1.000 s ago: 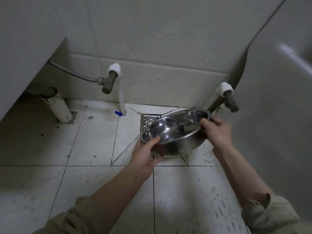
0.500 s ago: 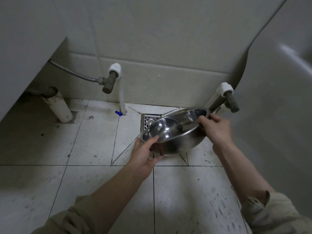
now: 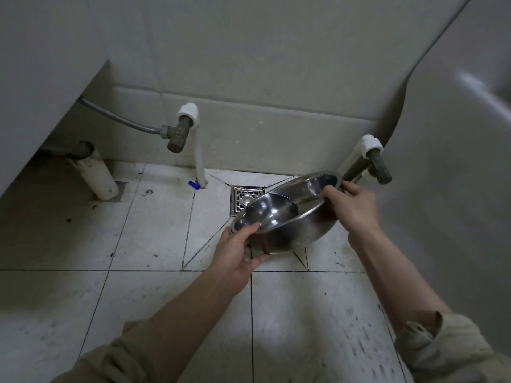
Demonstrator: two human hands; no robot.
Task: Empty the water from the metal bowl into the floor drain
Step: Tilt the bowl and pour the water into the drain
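A shiny metal bowl (image 3: pixel 287 214) hangs tilted just above the tiled floor, its left rim low and its right rim raised. My left hand (image 3: pixel 240 251) grips the low left rim, thumb inside and fingers under the base. My right hand (image 3: pixel 351 205) grips the high right rim. A square metal floor drain (image 3: pixel 242 199) sits in the floor just beyond the bowl's low edge; the bowl covers its right part. I cannot make out water inside the bowl or a stream leaving it.
A white pipe with a brass valve (image 3: pixel 181 134) and braided hose rises left of the drain, a small blue cap (image 3: pixel 194 185) at its foot. A second valve (image 3: pixel 378 167) juts out behind my right hand. A white waste pipe (image 3: pixel 95 175) stands far left; a pale curved fixture (image 3: pixel 456 161) fills the right.
The bowl has tipped further: my right hand has lifted its rim a little while my left hand stays low. Both grips are unchanged.
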